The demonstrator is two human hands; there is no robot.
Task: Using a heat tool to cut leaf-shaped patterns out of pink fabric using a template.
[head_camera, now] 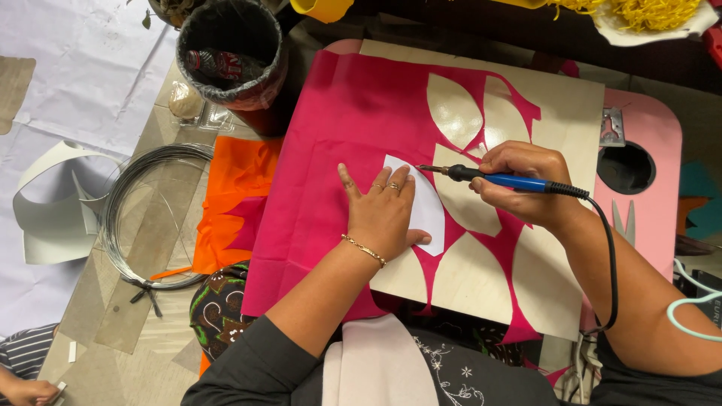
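Two bare hands work over a magenta fabric sheet [323,173] spread on a pale board [560,105]. Left hand [383,214] lies flat, fingers spread, pressing a white leaf-shaped template [425,207] onto the fabric near the scene's middle. Right hand [523,180] has its grip closed around a blue-handled hot cutting tool [504,179], metal tip pointing left, touching or just at the template's far edge; black cord trails right along the forearm. Leaf-shaped holes are cut in the fabric right of the template. Orange fabric [237,203] lies left of the magenta, a wire coil [139,218] further left, a lined bin [233,53] far left.
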